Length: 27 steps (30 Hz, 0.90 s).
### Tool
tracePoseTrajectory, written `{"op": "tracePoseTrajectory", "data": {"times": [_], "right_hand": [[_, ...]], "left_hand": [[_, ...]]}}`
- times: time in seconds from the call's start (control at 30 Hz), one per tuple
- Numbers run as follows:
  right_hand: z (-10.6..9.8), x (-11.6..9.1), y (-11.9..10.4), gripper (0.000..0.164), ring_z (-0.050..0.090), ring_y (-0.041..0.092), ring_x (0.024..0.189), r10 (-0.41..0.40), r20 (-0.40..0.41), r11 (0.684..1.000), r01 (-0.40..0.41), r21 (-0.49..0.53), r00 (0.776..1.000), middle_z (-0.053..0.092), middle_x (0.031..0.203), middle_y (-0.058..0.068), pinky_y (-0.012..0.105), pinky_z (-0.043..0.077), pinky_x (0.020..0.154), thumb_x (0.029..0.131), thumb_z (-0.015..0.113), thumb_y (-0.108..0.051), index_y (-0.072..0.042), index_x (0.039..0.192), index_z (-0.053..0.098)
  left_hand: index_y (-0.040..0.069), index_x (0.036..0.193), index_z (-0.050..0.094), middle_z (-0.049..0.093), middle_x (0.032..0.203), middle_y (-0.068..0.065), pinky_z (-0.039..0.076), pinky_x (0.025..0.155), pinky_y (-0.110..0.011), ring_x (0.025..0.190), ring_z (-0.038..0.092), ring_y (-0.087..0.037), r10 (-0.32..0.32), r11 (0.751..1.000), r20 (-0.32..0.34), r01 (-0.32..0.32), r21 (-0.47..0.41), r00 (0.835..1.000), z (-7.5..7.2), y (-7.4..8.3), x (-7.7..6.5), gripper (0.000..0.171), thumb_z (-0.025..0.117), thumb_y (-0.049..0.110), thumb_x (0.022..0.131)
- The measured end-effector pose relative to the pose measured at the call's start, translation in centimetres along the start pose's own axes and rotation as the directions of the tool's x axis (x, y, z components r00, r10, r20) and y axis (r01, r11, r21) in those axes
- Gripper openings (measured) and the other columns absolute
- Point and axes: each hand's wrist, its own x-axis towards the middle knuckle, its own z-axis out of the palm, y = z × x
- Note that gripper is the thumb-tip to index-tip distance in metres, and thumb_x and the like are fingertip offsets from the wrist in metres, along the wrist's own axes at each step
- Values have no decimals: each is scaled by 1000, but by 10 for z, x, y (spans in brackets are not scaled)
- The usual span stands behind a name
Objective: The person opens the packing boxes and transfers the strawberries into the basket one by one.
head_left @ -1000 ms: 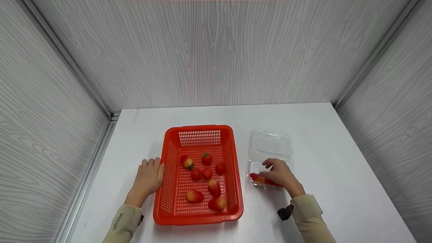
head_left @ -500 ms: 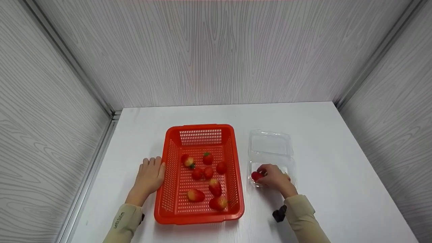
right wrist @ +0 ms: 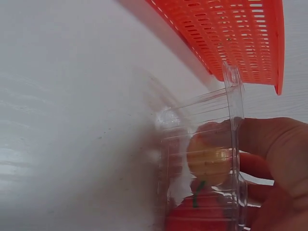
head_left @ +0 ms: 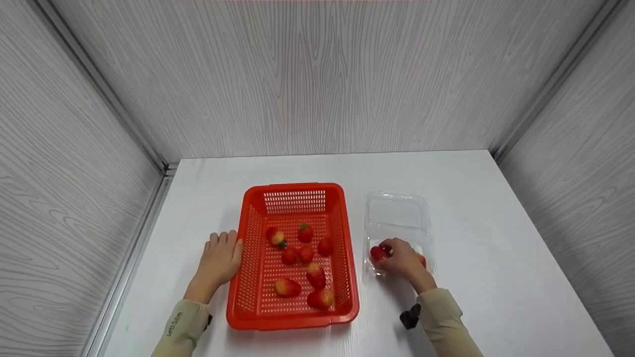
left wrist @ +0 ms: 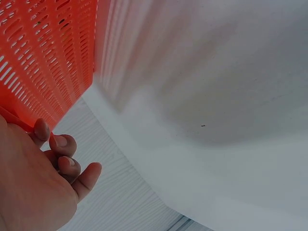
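Note:
My left hand [head_left: 218,258] grips the left rim of the red perforated plastic basket [head_left: 291,323], its thumb at the edge in the left wrist view. Several red and yellow strawberries [head_left: 287,287] lie spread over the basket floor. To the right, my right hand [head_left: 403,260] reaches into the base of an open clear plastic clamshell box [head_left: 397,210]. Its thumb and fingers pinch a strawberry [head_left: 378,253] near the box's left end. Another strawberry [right wrist: 199,214] with a green stem lies beside it behind the clear wall. The palm hides part of the box from above.
The box lid lies back, away from the person, on the white table [head_left: 461,198]. A narrow strip of table separates box and basket. Grey wood-grain panels [head_left: 317,74] rise behind and at both sides.
My right hand has moved left and down into the box and now pinches the strawberry there, which has turned and shifted slightly. My left hand stays at the basket rim.

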Motion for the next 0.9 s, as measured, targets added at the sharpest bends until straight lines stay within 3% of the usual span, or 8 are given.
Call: {"op": "tracePoseTrajectory", "data": {"times": [0.37,0.53,0.73,0.9], "right_hand": [[-5,0,1,40,59,30,93,-83,-136,994,92,57,987,63,103,16,47,50,84,80,78,-9,4,115,66],[-8,-1,-3,43,58,31,96,-75,-180,994,89,69,981,62,107,17,47,49,86,79,77,-8,3,119,65],[-16,-4,-21,43,58,31,97,-60,-234,989,89,115,970,62,108,17,47,49,85,78,73,-8,1,120,65],[-21,-10,-46,40,60,28,88,-130,-281,968,184,173,951,64,104,16,39,51,76,77,74,-5,2,116,67]], "left_hand": [[4,104,47,44,89,-11,31,73,-44,83,35,-30,-7,1000,15,7,14,1000,-1,0,1,26,34,27,107],[5,105,47,44,89,-11,31,73,-44,83,35,-29,-8,1000,15,8,8,1000,0,0,0,27,34,28,107],[4,105,48,44,88,-11,31,72,-44,82,35,-29,-1,1000,-1,1,10,1000,0,-1,0,25,36,27,107],[5,104,47,44,88,-11,31,72,-44,82,35,-29,-6,1000,4,5,14,1000,-1,1,0,26,35,27,107]]}}
